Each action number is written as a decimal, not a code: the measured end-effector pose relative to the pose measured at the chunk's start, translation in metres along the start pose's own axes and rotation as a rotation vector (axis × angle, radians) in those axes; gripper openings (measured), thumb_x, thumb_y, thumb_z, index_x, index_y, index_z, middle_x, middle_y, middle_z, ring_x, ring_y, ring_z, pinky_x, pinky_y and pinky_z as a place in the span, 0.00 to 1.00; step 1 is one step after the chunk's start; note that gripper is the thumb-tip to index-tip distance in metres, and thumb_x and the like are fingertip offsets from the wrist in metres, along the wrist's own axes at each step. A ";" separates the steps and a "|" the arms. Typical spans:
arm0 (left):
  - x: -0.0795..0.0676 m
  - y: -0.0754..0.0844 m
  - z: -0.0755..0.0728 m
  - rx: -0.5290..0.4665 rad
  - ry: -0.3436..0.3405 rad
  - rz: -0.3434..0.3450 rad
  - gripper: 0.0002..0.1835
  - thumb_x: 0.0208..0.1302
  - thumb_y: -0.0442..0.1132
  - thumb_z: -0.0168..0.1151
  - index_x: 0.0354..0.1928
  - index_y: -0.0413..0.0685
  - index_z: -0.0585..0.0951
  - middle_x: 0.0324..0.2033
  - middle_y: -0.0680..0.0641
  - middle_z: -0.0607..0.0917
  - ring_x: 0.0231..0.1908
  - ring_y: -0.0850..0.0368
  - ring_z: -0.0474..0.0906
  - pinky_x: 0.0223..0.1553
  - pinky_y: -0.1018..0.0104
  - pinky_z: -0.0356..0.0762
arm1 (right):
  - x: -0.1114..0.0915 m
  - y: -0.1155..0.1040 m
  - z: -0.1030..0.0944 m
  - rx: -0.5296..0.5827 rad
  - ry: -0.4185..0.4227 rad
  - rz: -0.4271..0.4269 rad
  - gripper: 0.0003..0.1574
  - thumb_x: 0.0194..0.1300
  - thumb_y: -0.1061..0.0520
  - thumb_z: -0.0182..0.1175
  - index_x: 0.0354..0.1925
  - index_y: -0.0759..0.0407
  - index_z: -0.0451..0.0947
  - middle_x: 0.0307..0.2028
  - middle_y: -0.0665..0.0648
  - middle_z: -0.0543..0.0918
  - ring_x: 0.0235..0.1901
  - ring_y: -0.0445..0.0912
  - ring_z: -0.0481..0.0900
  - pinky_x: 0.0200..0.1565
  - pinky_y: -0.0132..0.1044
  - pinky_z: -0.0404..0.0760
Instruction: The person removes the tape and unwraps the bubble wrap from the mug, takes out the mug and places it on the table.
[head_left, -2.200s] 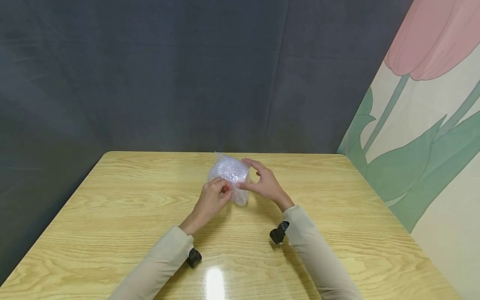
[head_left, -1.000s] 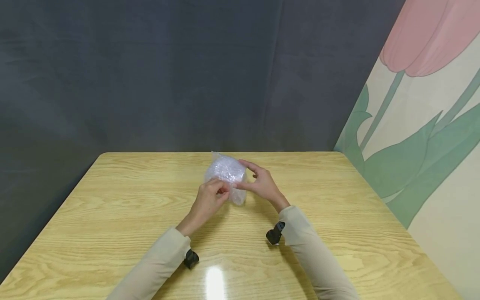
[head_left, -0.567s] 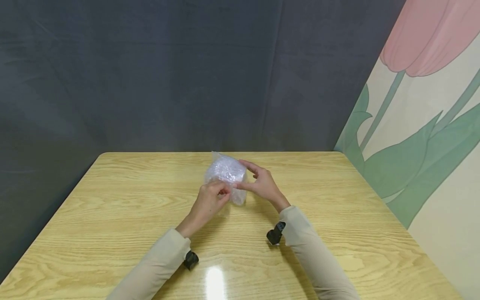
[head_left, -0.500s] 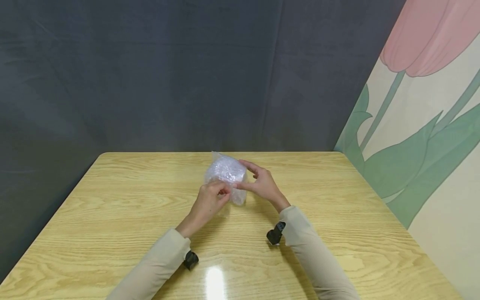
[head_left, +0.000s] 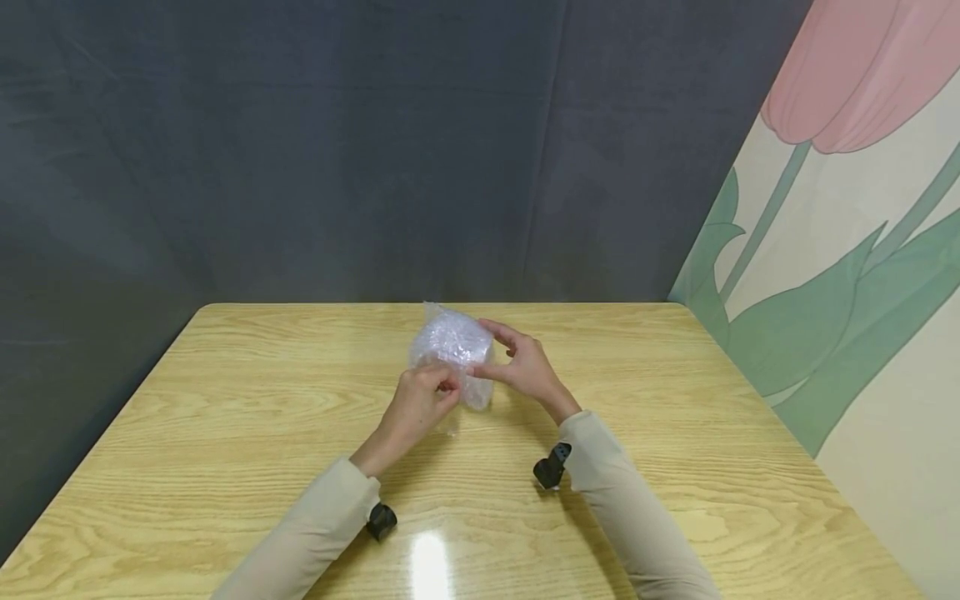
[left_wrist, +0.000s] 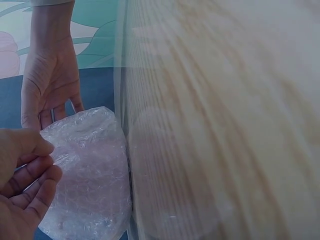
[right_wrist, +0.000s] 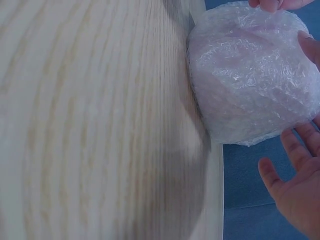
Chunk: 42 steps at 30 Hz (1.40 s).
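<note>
Your bundle sits on the table, near the far edge, between your hands. Your left hand has its fingers curled, thumb and fingertip seemingly pinching a bit of wrap; your right hand holds the side, thumb and forefinger spread wide. Pull hard on that pinch and the film may tear or slip free, since it looks thin and slick; with so light a right-hand hold, the bundle could also swivel or skid toward the far edge. The left wrist view shows your left fingertips meeting at the wrap, which the head view partly hides. The right wrist view shows your lower right fingers splayed, and a pinkish tint inside, though you can't tell what it is. Only the head view makes the far edge's nearness plain.
</note>
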<state>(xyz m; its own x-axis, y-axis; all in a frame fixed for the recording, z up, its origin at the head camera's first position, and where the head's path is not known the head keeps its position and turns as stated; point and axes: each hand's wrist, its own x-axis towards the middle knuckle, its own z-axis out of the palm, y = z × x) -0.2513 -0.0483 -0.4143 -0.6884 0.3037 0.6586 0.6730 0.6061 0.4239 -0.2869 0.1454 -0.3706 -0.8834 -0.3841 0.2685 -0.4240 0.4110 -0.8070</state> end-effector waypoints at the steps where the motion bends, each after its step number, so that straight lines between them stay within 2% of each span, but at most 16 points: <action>1: 0.000 0.000 0.000 -0.004 -0.006 -0.009 0.10 0.50 0.24 0.70 0.23 0.44 0.80 0.24 0.50 0.83 0.27 0.58 0.80 0.30 0.69 0.80 | 0.000 0.000 0.000 0.000 0.000 -0.002 0.45 0.55 0.56 0.73 0.67 0.63 0.67 0.66 0.61 0.69 0.66 0.57 0.63 0.61 0.62 0.64; 8: -0.001 0.004 -0.004 -0.018 -0.060 -0.062 0.09 0.51 0.26 0.72 0.22 0.44 0.81 0.23 0.50 0.83 0.27 0.58 0.79 0.30 0.68 0.80 | 0.000 -0.003 0.000 -0.004 -0.003 0.007 0.45 0.55 0.56 0.73 0.67 0.62 0.67 0.66 0.60 0.69 0.65 0.56 0.64 0.61 0.60 0.64; 29: -0.005 0.004 -0.008 -0.029 -0.107 -0.040 0.10 0.50 0.25 0.70 0.21 0.45 0.81 0.23 0.51 0.82 0.27 0.59 0.78 0.29 0.71 0.78 | 0.000 -0.002 0.000 0.002 -0.004 0.003 0.45 0.55 0.57 0.73 0.67 0.64 0.66 0.67 0.62 0.68 0.66 0.58 0.62 0.62 0.61 0.62; 42: -0.006 0.004 -0.011 -0.014 -0.179 -0.064 0.11 0.51 0.26 0.70 0.21 0.48 0.81 0.22 0.54 0.81 0.26 0.61 0.75 0.29 0.72 0.76 | -0.001 -0.005 0.000 0.010 -0.011 0.027 0.44 0.56 0.56 0.73 0.67 0.63 0.67 0.66 0.60 0.68 0.66 0.56 0.62 0.63 0.60 0.63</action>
<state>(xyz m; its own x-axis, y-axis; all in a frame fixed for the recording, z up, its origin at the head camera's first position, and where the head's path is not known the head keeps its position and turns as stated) -0.2417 -0.0559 -0.4103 -0.7664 0.3911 0.5095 0.6288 0.6188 0.4708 -0.2844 0.1439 -0.3669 -0.8923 -0.3818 0.2410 -0.3980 0.4130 -0.8192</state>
